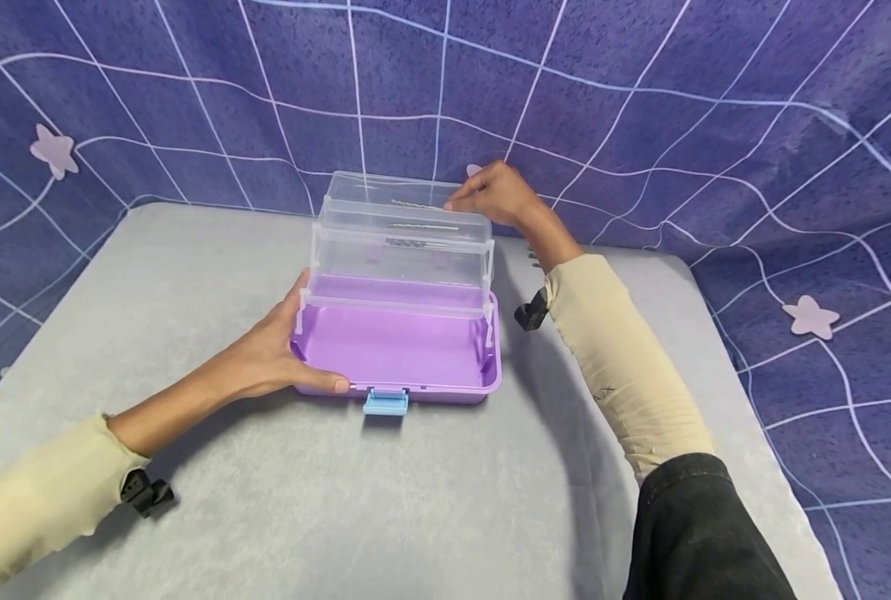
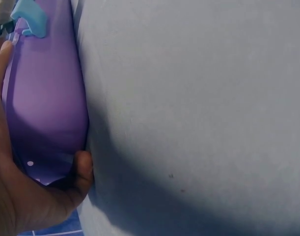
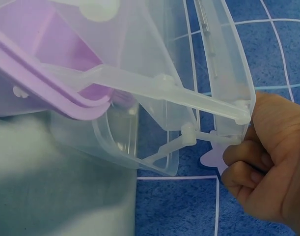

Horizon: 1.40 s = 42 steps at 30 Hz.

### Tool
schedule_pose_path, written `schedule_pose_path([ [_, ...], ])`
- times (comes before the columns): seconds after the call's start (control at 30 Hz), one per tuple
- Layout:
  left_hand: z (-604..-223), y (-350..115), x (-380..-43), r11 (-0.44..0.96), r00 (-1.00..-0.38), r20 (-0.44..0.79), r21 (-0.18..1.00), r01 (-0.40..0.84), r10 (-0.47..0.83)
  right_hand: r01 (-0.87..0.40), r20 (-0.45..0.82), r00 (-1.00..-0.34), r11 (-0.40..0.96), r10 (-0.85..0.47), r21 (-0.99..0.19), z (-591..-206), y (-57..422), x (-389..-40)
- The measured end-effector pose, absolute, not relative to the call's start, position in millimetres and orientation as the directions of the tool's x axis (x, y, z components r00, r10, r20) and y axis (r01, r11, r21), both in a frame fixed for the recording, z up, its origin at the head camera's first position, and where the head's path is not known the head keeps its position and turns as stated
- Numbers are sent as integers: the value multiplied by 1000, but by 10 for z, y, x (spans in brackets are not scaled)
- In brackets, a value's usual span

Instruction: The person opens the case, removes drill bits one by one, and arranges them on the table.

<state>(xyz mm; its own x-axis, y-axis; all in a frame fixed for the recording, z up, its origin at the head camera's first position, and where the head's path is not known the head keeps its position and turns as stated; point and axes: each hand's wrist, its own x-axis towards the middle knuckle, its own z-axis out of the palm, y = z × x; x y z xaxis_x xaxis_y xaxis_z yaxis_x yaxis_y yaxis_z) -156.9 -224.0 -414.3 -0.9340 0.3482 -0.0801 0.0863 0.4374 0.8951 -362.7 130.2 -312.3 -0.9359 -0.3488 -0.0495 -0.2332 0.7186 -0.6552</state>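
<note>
A purple storage box (image 1: 445, 389) stands unfolded on the grey surface, with clear trays (image 1: 370, 207) raised in steps at its back. My left hand (image 1: 272, 350) grips its left side, thumb along the front rim; the left wrist view shows a finger (image 2: 83, 169) curled at the bottom corner. At the upper tray's right end, my right hand (image 1: 501, 196) pinches the edge with curled fingers; the thumb is hidden in the right wrist view. Thin metal pieces (image 1: 424, 227) lie in the trays, too small to identify. A light blue latch (image 1: 386, 402) hangs at the front.
Clear hinged arms (image 3: 174, 91) join the trays to the box. Behind stands a purple-blue curtain (image 1: 400, 83) with white lines and stars. Grey cloth (image 1: 445, 517) covers the table; its back edge runs just behind the box.
</note>
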Motion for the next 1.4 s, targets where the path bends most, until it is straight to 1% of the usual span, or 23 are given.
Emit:
schedule_pose_path([
  [0.23,-4124,-2239,-1584,436,-934,-70,895,96,350,-269,-8,-941,765,-338,-585,-3109,1308,-3617],
  [0.33,-4116,-2243,-1582,449,-935,-77,889,93,345,-275,13,-945,771,-328,-575,-3115,1311,-3613],
  [0.53,-4118,-2245,-1585,452,-934,-77,887,95,348,-277,32,-945,743,-326,-610,-3176,1312,-3603],
  [0.67,-4124,-2254,-1579,455,-936,-83,886,88,343,-312,83,-937,709,-339,-632,-3218,1312,-3579],
  [0.8,-4129,-2265,-1568,463,-938,-87,883,84,336,-329,124,-931,647,-342,-688,-3254,1341,-3546],
  [0.97,-4133,-2259,-1571,467,-934,-84,879,95,347,-310,140,-939,595,-314,-741,-3292,1406,-3525],
  [1.17,-4155,-2246,-1588,420,-932,-63,902,100,358,-290,145,-947,570,-287,-769,-3339,1478,-3495],
  [1.3,-4167,-2238,-1598,391,-930,-46,914,108,365,-254,125,-955,518,-270,-817,-3356,1503,-3455],
  [1.4,-4168,-2243,-1590,396,-931,-47,912,108,363,-220,101,-961,487,-259,-845,-3359,1518,-3425],
])
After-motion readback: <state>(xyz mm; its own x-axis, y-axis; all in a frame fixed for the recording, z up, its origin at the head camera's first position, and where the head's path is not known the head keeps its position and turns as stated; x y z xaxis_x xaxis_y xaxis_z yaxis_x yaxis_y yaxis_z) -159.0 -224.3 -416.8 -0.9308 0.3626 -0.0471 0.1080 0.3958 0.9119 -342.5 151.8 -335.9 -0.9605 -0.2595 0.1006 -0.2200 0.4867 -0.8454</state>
